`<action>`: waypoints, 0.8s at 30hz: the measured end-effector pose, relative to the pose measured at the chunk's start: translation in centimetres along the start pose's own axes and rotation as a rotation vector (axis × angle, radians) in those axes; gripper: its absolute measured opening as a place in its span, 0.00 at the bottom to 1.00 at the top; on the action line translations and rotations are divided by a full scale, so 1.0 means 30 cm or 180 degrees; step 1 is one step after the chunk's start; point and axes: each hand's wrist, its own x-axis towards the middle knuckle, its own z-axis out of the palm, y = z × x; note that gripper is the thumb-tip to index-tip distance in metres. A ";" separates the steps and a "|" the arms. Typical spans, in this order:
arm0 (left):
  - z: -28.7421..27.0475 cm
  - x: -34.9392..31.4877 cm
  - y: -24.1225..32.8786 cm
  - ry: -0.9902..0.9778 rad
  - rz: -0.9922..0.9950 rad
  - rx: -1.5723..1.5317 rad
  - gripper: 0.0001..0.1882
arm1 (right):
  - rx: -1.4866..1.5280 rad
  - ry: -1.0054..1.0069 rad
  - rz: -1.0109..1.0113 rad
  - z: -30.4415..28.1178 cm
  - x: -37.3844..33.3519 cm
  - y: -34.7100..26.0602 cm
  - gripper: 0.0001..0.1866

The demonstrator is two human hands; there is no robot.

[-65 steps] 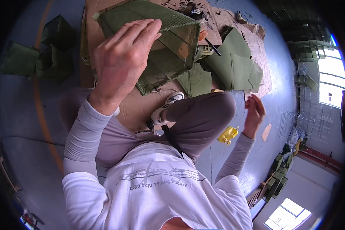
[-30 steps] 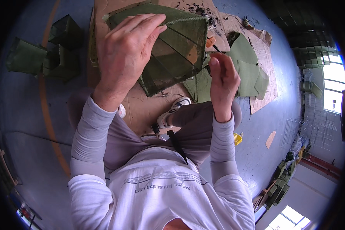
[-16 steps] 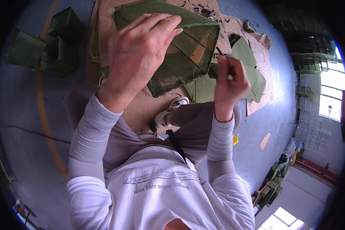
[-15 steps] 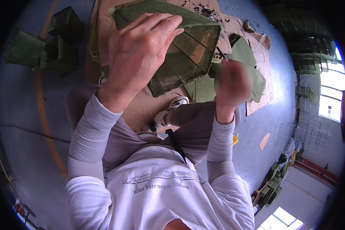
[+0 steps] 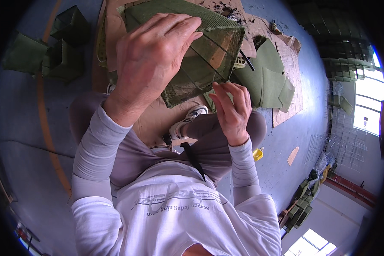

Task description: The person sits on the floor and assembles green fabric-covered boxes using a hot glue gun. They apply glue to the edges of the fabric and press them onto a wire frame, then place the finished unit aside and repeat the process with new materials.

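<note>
In front of me is a tilted dark green mesh box (image 5: pixel 192 74) on a wire frame, with brown cardboard showing through its see-through side. My left hand (image 5: pixel 151 57) is closed on its upper edge, thumb and fingers pressed together over the woven fabric. At the box's lower right corner, my right hand (image 5: pixel 234 104) holds thumb and forefinger close together in a pinch; whatever is between them is too small to make out. A thin black stick (image 5: pixel 247 60) juts out beside the right edge of the box.
Flat green fabric pieces (image 5: pixel 269 81) lie on a cardboard sheet (image 5: pixel 292 70) at the right. More green boxes (image 5: pixel 66 59) stand on the blue floor at the left. Black scraps (image 5: pixel 226 8) litter the far cardboard. A small yellow object (image 5: pixel 258 154) sits beside my knee.
My right hand has come left and down to the box's corner, and it no longer covers the black stick's near end. The left hand keeps its grip and has shifted only slightly.
</note>
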 end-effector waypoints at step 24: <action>-0.009 -0.005 -0.010 -0.0111 -0.0074 0.0080 0.13 | 0.0246 -0.0476 -0.0544 0.025 0.049 0.054 0.19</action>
